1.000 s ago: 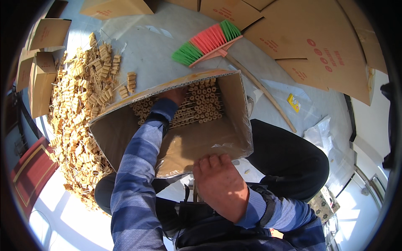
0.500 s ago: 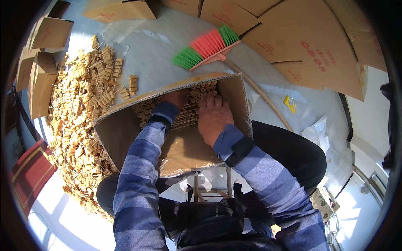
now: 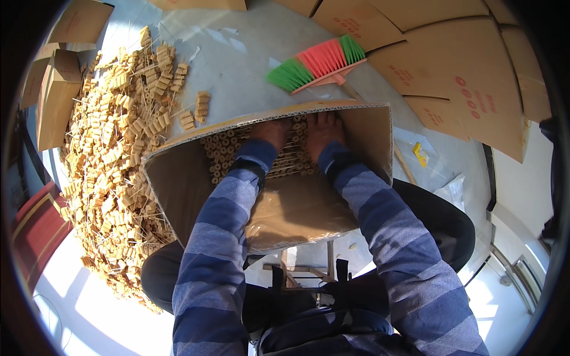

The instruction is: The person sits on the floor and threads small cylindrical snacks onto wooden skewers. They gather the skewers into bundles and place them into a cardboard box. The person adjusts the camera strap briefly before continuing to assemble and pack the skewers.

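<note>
Skewers of tan, ring-shaped pieces (image 3: 222, 155) lie packed at the far side of an open cardboard box (image 3: 178, 196), their thin sticks running across the middle. My left hand (image 3: 271, 134) reaches in against the sticks; shade and its own wrist hide its fingers. My right hand (image 3: 323, 132) rests on the skewers toward the right, its fingers stretched forward and apart, gripping nothing. Clear plastic film shows along the box's near edge, and the box sits between my knees.
A large heap of loose skewers (image 3: 113, 160) spreads over the floor to the left. Beyond the box lies a broom (image 3: 320, 62) with green and red bristles. Cardboard cartons (image 3: 475, 89) stand at the far right and far left. A yellow packet (image 3: 420, 154) lies on the floor.
My right hand has pushed farther forward into the box, onto the skewers. My left hand has stayed deep in it. The whole view has shifted slightly.
</note>
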Available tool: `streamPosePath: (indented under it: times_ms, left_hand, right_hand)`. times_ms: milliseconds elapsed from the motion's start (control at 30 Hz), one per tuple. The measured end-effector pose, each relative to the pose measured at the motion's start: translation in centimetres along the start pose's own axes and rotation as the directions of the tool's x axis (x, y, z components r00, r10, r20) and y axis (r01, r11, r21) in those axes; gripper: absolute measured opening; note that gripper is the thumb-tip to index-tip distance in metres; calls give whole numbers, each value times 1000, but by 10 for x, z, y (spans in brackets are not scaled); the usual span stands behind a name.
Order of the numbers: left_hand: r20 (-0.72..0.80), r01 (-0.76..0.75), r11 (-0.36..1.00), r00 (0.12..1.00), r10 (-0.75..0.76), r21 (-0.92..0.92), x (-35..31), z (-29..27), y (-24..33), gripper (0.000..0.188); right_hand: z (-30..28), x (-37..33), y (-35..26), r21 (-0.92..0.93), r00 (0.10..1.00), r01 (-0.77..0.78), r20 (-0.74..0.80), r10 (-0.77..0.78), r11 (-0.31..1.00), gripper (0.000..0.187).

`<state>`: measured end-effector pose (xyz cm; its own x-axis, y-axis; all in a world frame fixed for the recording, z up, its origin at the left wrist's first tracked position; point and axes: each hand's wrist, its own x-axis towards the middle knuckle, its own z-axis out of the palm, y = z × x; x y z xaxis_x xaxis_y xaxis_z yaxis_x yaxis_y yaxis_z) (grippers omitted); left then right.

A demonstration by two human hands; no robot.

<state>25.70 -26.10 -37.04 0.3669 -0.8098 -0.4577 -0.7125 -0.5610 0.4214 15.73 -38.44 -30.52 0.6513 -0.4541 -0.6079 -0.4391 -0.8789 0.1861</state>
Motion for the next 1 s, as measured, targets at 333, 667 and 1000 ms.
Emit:
streamPosePath:
  times_ms: [333,667,1000]
  left_hand:
    - [-242,-37,970,970,-22,-239,-22,-22,21,41]
    - [79,128,976,990,-115,-176,-4,-32,83,55]
    - [369,100,995,925,-95,6,50,-2,80,60]
  right_hand:
    - [-102,-129,27,-121,905,384,244,-348,915,26]
    - [-136,-237,79,241,868,480,10,-497,844,25]
    - [-130,-239,70,232,876,482,-153,-458,845,25]
